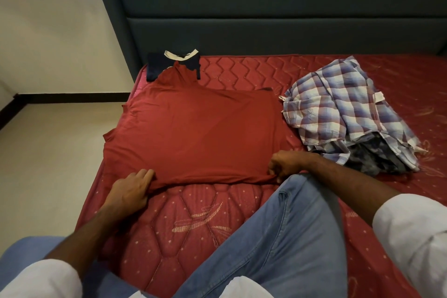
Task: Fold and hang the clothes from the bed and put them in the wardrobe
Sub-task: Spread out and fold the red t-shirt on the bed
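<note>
A red T-shirt point(193, 128) lies spread flat on the red quilted mattress point(193, 220), its neck pointing toward the headboard. My left hand point(131, 191) grips the shirt's near left hem corner, fingers curled under the cloth. My right hand point(284, 164) pinches the near right hem corner. A folded dark navy garment with a white collar point(176, 63) sits beyond the shirt's neck, partly covered by it. A crumpled blue, white and maroon checked shirt point(343, 109) lies in a heap to the right, on top of another dark patterned garment point(377, 155).
My knee in blue jeans point(278, 237) rests on the mattress just behind the right hand. A dark teal padded headboard point(266, 19) rises at the far edge. Cream floor point(53, 152) lies to the left of the bed's edge.
</note>
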Motion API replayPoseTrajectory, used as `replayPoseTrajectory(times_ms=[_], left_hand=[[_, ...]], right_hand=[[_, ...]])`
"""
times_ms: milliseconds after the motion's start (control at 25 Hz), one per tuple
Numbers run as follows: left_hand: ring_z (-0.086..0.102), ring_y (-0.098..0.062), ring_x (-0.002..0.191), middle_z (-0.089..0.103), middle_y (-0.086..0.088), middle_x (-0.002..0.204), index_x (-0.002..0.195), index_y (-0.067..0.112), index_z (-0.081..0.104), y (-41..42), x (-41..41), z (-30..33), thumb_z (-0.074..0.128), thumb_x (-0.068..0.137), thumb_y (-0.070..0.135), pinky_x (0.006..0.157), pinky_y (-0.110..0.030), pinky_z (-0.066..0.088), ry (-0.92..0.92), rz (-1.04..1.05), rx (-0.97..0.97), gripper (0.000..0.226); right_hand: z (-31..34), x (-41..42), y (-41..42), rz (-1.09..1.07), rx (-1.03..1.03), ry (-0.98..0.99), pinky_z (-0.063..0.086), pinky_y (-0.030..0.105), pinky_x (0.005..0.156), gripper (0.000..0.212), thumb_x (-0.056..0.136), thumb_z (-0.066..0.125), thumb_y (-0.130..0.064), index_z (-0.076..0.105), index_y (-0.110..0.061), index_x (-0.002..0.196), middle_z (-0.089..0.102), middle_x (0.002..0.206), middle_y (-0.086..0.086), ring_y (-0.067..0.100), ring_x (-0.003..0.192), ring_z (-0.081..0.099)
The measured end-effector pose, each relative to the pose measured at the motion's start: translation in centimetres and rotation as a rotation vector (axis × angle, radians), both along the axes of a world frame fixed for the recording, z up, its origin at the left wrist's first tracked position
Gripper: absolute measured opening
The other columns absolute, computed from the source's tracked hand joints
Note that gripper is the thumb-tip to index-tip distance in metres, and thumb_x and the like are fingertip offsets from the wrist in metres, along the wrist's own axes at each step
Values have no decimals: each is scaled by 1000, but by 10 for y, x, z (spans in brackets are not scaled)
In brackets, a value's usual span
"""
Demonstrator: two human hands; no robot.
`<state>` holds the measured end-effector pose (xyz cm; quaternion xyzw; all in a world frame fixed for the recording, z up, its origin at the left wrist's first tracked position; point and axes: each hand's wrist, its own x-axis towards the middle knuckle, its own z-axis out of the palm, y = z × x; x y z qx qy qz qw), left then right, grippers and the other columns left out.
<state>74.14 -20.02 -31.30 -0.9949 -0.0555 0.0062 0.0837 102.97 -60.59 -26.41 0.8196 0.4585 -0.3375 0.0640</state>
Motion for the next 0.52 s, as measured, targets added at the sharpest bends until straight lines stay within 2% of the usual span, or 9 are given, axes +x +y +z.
replayPoseTrajectory(times_ms=[80,160,240,320,400,440,520], left_hand=[[65,-28,70,67,-4,91,113,10,66,5,1,4,83,55,13,49,-33,47,20,-16,59,60],[67,-29,70,71,-5,87,107,9,70,12,10,11,87,51,8,54,-36,50,-2,-46,119,59],[68,-27,75,72,-3,89,110,13,67,16,28,31,83,64,13,60,-37,49,30,-122,199,49],[65,-23,93,70,2,104,121,22,56,24,57,59,61,91,25,72,-35,41,111,-220,328,30],[60,-19,106,64,5,117,127,28,46,31,94,91,41,103,31,82,-35,37,156,-270,418,25],[59,-18,109,62,6,120,128,29,45,36,115,103,37,105,31,86,-35,39,151,-273,458,25],[59,-18,111,61,5,123,130,30,45,49,153,118,35,105,30,92,-36,41,156,-245,562,27]], right_hand=[[0,4,-1,-22,-5,30,45,18,67,19,83,83,-16,73,-21,98,61,77,-19,0,69,56],[6,9,0,-48,-14,64,45,16,65,16,86,80,-15,71,-25,94,63,77,-18,0,69,58],[16,21,0,-77,3,53,45,16,66,17,88,77,-12,71,-26,94,65,81,-16,1,72,59],[28,39,1,-123,50,-3,43,18,66,29,88,76,-8,62,-33,81,63,84,-13,3,74,58],[36,60,5,-183,101,-77,42,18,64,38,86,75,-4,57,-35,75,63,87,-9,9,78,58],[40,70,8,-216,123,-104,42,17,64,35,86,75,-3,59,-33,77,65,90,-6,12,81,60],[42,91,17,-262,139,-168,45,19,66,18,86,74,-3,71,-19,95,71,99,2,17,88,64]])
